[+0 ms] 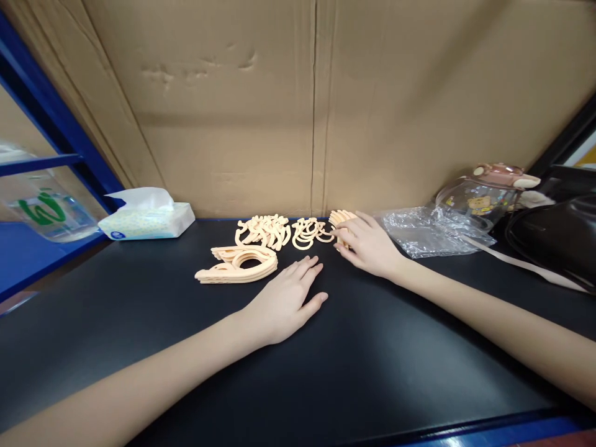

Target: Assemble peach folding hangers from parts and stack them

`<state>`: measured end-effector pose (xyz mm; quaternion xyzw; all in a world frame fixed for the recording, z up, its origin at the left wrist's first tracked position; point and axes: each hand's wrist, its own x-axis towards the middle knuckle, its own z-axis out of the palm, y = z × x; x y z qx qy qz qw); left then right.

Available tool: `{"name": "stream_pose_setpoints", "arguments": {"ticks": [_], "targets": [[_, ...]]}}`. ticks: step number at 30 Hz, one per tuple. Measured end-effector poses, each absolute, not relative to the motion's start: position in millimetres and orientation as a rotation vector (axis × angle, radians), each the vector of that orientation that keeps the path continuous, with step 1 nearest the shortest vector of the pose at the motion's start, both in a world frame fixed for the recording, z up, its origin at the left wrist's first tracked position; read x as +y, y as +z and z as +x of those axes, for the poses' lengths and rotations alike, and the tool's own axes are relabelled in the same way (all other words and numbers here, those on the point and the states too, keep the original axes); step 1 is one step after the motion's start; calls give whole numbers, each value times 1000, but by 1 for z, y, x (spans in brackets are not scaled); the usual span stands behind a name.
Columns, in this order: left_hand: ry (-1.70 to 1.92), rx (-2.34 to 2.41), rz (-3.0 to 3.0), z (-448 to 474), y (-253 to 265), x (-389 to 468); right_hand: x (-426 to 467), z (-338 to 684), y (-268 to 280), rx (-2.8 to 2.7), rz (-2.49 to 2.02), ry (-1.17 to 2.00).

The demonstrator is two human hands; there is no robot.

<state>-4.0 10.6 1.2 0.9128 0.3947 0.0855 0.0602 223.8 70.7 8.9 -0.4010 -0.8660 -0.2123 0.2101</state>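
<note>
My left hand (286,301) lies flat on the black tabletop, fingers stretched out and thumb apart, holding nothing. Just left of its fingers is a neat stack of peach plastic hanger-like pieces (254,273) with a round opening. Further right, my right hand (370,245) reaches over a group of ribbed-looking peach plastic pieces (342,216), its fingers curled around them; the hand partly hides them. Between the hands, towards the back, lie loose peach hooks (305,231). A heap of curved peach arms (264,231) sits left of the hooks.
A tissue pack (149,220) stands at the back left beside a blue frame (69,130) and a clear water container (51,214). At right are a crumpled clear plastic bag (419,233), a clear bottle with a strap (479,198) and a black bag (554,236). Cardboard (233,124) walls the back.
</note>
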Motion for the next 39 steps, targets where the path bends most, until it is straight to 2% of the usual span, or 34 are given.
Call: {"name": "stream_pose_setpoints", "arguments": {"ticks": [2,7,17,24,39], "targets": [[278,1188,2759,-5,1,11,76,232,13,-2230,-1277,-412],[313,1180,2741,-5,1,10,96,263,19,-1973,-1588,-273],[259,1211,2757,-3,2,10,134,264,26,-2040,-2018,34],[275,1198,2774,-4,0,10,129,247,32,-2084,-2142,22],[250,1194,2780,-5,-1,10,128,244,35,-2035,-2103,-82]]}}
